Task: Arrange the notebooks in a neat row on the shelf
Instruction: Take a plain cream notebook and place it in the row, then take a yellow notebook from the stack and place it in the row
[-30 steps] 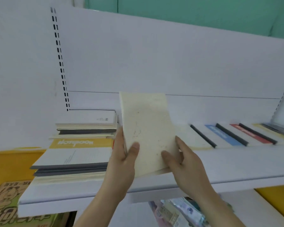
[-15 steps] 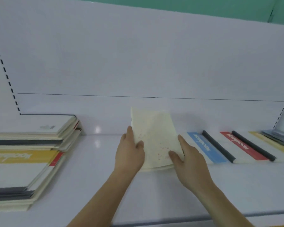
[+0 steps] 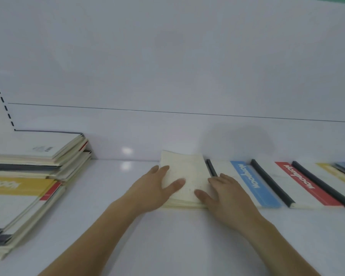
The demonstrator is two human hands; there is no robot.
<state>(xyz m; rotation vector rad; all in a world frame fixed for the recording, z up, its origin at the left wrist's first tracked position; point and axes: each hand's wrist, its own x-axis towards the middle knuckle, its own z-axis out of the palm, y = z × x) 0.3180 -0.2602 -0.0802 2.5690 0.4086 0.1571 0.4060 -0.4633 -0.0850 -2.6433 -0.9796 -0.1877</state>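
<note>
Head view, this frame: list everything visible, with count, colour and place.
cream notebook: one, plain cream, flat on the shelf at the left end of the row
row notebooks: blue-banded, red-banded, yellow-edged, overlapping rightward, dark spines
notebook stacks: two piles, cream, grey, yellow, left side
shelf: one, white, with white back panel
hands: left hand and right hand rest flat on the cream notebook

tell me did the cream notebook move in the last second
Yes. The cream notebook went from being held upright above the shelf to lying flat on it, at the left end of the notebook row.
</note>
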